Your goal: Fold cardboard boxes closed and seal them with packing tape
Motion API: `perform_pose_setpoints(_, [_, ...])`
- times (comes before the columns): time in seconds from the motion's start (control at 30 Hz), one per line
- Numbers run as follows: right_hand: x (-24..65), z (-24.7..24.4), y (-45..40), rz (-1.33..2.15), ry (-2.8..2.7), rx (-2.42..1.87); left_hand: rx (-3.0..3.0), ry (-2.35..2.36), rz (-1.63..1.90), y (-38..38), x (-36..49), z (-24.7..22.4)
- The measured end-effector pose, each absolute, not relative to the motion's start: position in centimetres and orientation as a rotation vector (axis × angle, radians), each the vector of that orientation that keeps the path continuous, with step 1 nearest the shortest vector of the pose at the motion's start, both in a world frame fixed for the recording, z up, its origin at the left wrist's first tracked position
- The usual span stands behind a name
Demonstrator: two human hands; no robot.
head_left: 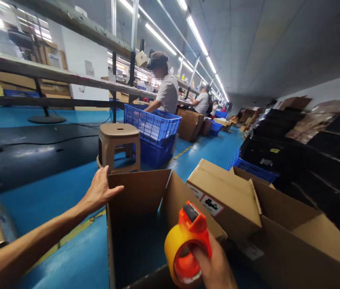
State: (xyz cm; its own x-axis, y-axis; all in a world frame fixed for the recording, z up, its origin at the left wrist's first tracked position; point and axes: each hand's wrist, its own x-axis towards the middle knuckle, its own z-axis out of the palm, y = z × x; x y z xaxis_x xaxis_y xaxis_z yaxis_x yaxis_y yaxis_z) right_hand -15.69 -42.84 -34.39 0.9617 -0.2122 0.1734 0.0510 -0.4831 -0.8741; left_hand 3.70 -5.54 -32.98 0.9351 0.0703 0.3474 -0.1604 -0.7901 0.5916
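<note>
A closed cardboard carton (224, 192) to the right of the open box bears two stickers on its near face. The larger sticker (211, 206) is white with a red border and carries bold black lettering, too blurred to read. The smaller white label (194, 191) beside it shows only faint print, likewise illegible. A yellow tag (274, 151) on the black crates at the right is too small to read. No other text can be read.
</note>
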Motion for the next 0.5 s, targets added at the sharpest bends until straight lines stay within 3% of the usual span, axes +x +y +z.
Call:
perform_pose_setpoints(0.17, [-9.6,-28.6,-45.0,-0.330,0.193,-2.191,2.079,0.007,0.244,-5.8,-0.8,-34.8])
perform_pose_setpoints(0.3, [-6.2,-28.5,-46.6,-0.107,0.290,-2.423,1.881,-0.069,-0.017,-6.0,-1.1,-32.2])
perform_pose_setpoints(0.5, [-8.4,-27.5,-43.1,0.144,0.152,-2.255,1.773,-0.168,-0.350,-3.3,2.8,-29.0])
